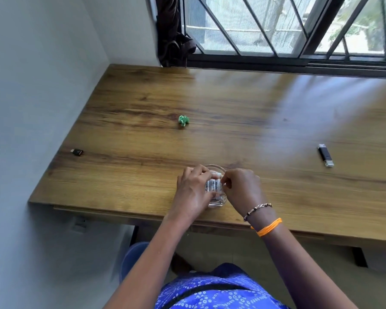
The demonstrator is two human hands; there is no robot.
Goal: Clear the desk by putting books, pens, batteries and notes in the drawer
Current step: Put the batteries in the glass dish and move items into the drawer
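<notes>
A small clear glass dish (218, 202) sits near the front edge of the wooden desk (232, 112). White batteries (213, 185) with black lettering lie in it. My left hand (193, 192) curls over the dish's left side, its fingers closed on the batteries. From the right, my right hand (243, 188) pinches the batteries with its fingertips. A crumpled green note (183, 120) lies alone further back on the desk. No drawer is visible.
A black USB stick (325, 155) lies at the right, and a small black adapter (77, 152) near the left edge. A grey wall borders the left side. A barred window (288, 27) and a dark curtain (173, 34) stand behind the desk.
</notes>
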